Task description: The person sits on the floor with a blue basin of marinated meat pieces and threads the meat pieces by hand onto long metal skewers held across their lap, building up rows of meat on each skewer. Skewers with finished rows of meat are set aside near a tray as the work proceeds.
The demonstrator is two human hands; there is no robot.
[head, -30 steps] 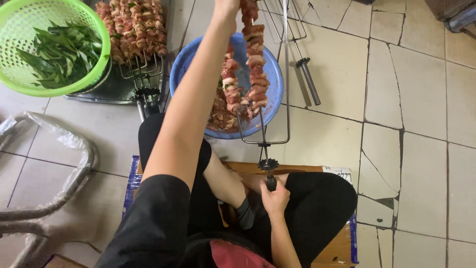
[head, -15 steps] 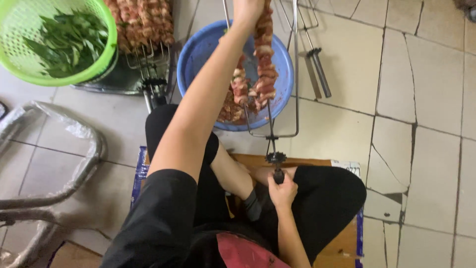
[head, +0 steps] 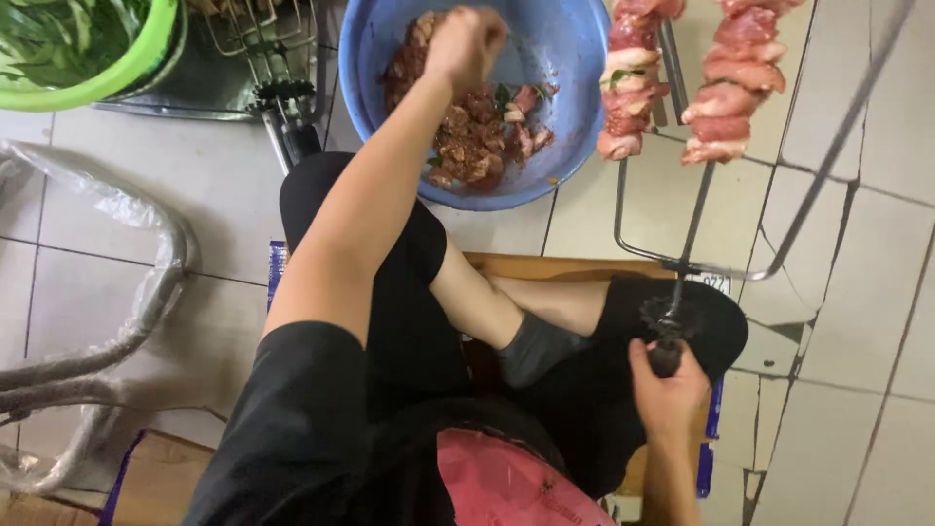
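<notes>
Tiled floor [head: 195, 214]; left hand [head: 466, 44] in blue meat bowl [head: 575, 97].

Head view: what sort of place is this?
Probably a food-prep spot on the floor of a kitchen or grill stall: cracked tile floor, a blue basin of marinated meat, and a metal skewer rack loaded with meat chunks.

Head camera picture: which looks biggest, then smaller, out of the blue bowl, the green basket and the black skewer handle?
1. blue bowl
2. green basket, though the picture's edge cuts most of it off, so its full size is unsure
3. black skewer handle, gripped by the right hand
</notes>
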